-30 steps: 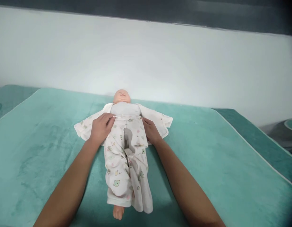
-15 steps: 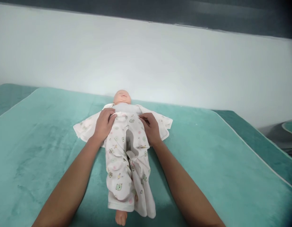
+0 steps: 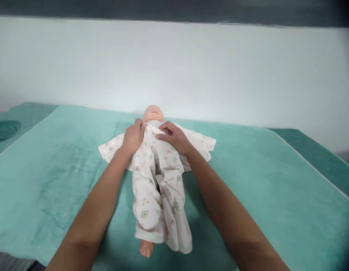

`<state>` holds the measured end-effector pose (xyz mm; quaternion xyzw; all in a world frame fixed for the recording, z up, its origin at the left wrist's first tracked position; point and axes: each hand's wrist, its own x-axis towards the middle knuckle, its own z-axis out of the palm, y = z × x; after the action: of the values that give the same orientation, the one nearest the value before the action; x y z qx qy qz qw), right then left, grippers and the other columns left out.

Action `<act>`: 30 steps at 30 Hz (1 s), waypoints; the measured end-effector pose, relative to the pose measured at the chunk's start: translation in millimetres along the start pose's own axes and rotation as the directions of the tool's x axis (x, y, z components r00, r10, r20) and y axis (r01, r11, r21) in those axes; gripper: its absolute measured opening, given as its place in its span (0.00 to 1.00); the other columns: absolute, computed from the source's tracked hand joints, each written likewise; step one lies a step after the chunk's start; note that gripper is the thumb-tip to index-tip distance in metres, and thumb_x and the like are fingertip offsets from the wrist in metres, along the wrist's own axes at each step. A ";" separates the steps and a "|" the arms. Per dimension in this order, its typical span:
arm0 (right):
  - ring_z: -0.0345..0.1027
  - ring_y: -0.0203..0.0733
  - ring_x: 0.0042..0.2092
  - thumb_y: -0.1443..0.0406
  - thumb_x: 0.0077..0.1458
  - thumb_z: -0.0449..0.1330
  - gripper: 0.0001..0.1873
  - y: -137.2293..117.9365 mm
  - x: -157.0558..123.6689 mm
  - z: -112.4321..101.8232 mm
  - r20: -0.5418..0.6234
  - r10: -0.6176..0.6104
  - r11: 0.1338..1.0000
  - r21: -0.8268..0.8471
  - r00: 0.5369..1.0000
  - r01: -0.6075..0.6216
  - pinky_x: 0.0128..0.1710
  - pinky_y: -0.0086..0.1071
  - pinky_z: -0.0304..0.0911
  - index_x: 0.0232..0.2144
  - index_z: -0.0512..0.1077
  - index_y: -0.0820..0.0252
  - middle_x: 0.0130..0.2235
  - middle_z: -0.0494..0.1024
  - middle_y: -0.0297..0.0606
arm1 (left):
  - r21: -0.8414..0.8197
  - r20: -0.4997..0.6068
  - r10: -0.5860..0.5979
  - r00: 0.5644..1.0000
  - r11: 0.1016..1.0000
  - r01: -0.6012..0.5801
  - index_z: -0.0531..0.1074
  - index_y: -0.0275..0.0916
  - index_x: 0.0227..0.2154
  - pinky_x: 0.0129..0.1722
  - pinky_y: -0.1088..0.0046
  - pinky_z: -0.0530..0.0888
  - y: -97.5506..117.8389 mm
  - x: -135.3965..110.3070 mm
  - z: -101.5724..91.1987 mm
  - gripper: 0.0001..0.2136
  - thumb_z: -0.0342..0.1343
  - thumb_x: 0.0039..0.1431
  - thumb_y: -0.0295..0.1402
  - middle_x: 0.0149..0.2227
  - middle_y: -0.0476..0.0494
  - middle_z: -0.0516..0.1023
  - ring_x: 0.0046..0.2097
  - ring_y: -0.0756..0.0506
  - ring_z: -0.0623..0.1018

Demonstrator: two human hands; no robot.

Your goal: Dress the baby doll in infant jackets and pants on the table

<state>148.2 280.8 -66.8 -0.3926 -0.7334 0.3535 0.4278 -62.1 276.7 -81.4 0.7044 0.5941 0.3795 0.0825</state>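
Observation:
A baby doll lies on its back, its head toward the wall and one bare foot showing at the near end. White printed trousers cover its legs; the trouser leg on the right hangs past the foot, which is hidden. My left hand is closed on the waistband, holding it up at the doll's chest. Over the right part of the waistband, my right hand rests with thumb and fingers apart. A white long-sleeved top lies spread open beneath the doll, sleeves stretched out sideways.
A green padded cover with pale piping lies under everything. Behind it rises a white wall with a dark band on top. A darker green fold or cushion sits at the far left.
My left hand has drawn the waistband up toward the doll's neck. My right hand has come off its side of the waistband and moved inward and up. The view has tilted level.

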 end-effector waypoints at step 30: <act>0.58 0.41 0.32 0.51 0.57 0.58 0.18 47.5 19.3 -3.1 -0.311 0.320 0.896 -0.208 0.895 -0.392 0.35 0.33 0.52 0.23 0.61 0.54 0.24 0.66 0.30 | -0.135 -0.076 -0.145 0.987 0.982 0.134 0.60 0.45 0.31 0.34 0.66 0.64 -13.8 21.4 21.5 0.07 0.53 0.64 0.34 0.24 0.49 0.68 0.29 0.43 0.70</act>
<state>157.7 319.3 -99.5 -0.6193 -0.6239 0.2681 0.3941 -59.1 307.0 -94.9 0.6373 0.6191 0.4403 0.1290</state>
